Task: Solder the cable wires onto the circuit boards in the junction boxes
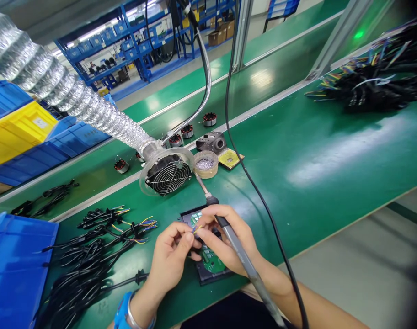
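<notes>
Over a green circuit board (213,259) in a black tray (205,278), my two hands meet at a thin yellow-and-blue wire end (196,229). My left hand (172,253) pinches the wires between thumb and fingers. In my right hand (231,237) lies a soldering iron (239,256), its handle running back along the wrist and its tip pointing away towards a round tub (205,164). The right thumb and forefinger also close near the wire ends. My fingers hide part of the board.
A fume extractor fan (169,176) on a silver duct (74,96) hangs just beyond the board. Black cables (88,265) lie left, beside a blue bin (16,269). A soldering iron stand (211,142) and yellow sponge (231,158) sit behind. A wire bundle (373,87) is far right.
</notes>
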`<move>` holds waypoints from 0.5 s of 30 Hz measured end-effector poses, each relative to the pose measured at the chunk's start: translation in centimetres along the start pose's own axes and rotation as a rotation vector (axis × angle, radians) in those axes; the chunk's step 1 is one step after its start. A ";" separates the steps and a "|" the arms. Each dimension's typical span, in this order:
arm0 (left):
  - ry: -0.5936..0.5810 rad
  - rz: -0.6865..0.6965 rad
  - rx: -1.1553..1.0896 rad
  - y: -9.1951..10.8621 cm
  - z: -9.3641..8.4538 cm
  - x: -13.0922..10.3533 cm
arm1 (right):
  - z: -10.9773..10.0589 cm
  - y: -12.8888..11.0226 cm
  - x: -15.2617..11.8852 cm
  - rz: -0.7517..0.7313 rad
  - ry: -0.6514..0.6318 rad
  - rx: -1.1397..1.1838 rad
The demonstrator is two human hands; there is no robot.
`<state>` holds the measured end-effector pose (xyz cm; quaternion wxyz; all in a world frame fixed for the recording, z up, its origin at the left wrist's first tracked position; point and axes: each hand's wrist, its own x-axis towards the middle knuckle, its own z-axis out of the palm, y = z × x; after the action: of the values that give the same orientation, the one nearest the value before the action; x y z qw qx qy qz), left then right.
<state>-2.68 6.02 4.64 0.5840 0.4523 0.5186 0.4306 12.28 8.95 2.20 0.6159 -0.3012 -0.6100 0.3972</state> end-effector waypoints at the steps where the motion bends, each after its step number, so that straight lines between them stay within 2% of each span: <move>1: 0.008 -0.005 -0.016 -0.1 0.0 0.0 | 0.0 0.0 -0.1 -0.004 0.012 -0.022; 5: 0.110 -0.015 -0.061 0.0 0.3 0.4 | 0.1 0.0 -0.7 -0.055 0.089 -0.139; 9: 0.183 -0.081 0.031 0.7 0.0 1.5 | 0.4 -0.2 -1.6 -0.159 0.111 -0.246; 12: 0.076 -0.161 0.135 1.8 -0.7 2.8 | -0.1 -0.2 -1.7 -0.251 0.003 -0.250; 15: -0.067 -0.137 0.512 3.0 -1.2 4.3 | -2.2 -0.1 -1.1 -0.246 -0.096 -0.262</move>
<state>-3.54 10.98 6.53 0.4952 0.5633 0.6204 0.2294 14.53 8.25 1.54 0.5855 -0.2829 -0.7174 0.2499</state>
